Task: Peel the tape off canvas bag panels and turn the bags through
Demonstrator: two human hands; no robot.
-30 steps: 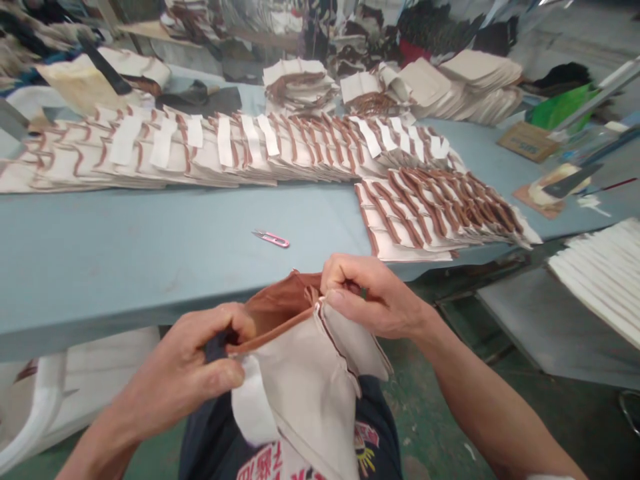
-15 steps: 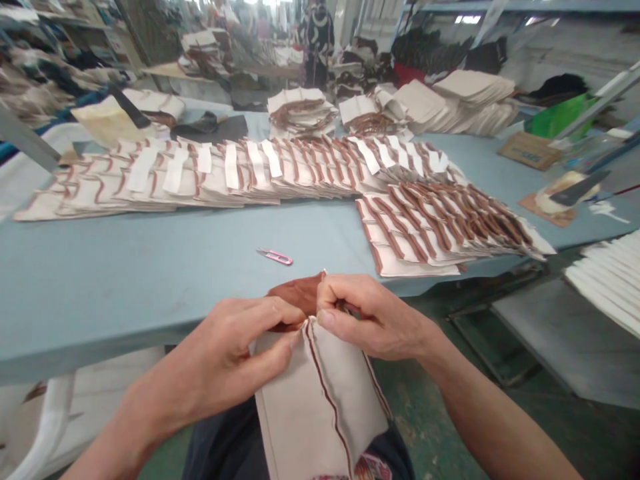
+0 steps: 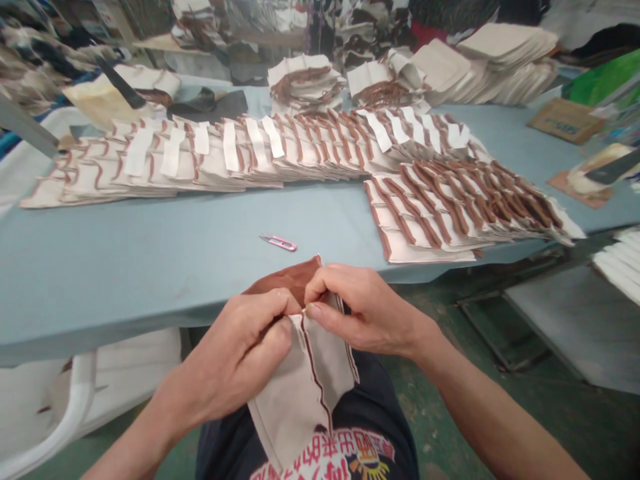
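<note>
Both hands grip the upper edge of a cream fabric piece (image 3: 285, 393) with a dark brown seam down its middle and a reddish-brown inner side showing at the top. My left hand (image 3: 250, 347) pinches the edge just left of the seam, thumb in front. On the seam's right, my right hand (image 3: 365, 307) pinches the same edge between thumb and bent forefinger. The fabric hangs down over my lap. Pink thread snips (image 3: 281, 243) lie on the blue-covered table (image 3: 200, 253) beyond the hands.
A long row of overlapping cream-and-brown fabric pieces (image 3: 210, 160) with white strips spans the table. A second stack (image 3: 460, 207) lies front right. Folded bundles (image 3: 305, 80) stand behind. A cardboard box (image 3: 565, 120) sits at the right, and a white tube frame (image 3: 83, 400) is below left.
The fabric has been drawn upward and more of its brown inner side shows. Its lower end has lifted, uncovering print on the lap. The camera view has tilted down slightly.
</note>
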